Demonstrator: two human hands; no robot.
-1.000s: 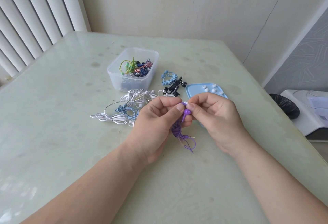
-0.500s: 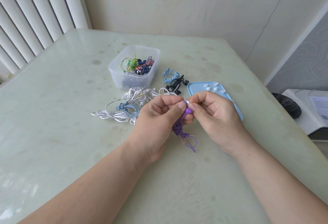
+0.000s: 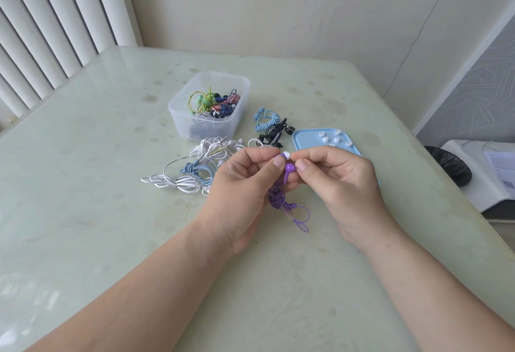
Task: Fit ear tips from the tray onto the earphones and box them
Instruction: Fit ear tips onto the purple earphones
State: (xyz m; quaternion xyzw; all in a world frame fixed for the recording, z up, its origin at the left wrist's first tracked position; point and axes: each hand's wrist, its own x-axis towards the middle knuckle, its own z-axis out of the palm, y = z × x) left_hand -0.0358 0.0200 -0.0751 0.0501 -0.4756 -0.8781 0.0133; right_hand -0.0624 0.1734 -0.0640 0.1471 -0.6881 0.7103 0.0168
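My left hand (image 3: 245, 187) grips a purple earphone set (image 3: 278, 198); its coiled cable and plug hang below my fingers. My right hand (image 3: 342, 181) pinches a white ear tip (image 3: 286, 155) against one purple earbud, just above the table. Behind my right hand lies the light blue tray (image 3: 303, 142) holding several white ear tips (image 3: 335, 139); its near part is hidden by that hand. A clear plastic box (image 3: 209, 106) with several coloured earphones inside stands farther back on the left.
A pile of white and blue earphones (image 3: 192, 170) lies left of my hands. A blue coiled set (image 3: 266, 120) and a black set (image 3: 274, 135) lie between box and tray. Off the table's right edge stand a white device (image 3: 485, 173) and a black bag (image 3: 451, 167).
Both hands stay together at the earbud with only slight finger shifts. The white tip now shows more clearly between the fingertips. The view has tilted a little.
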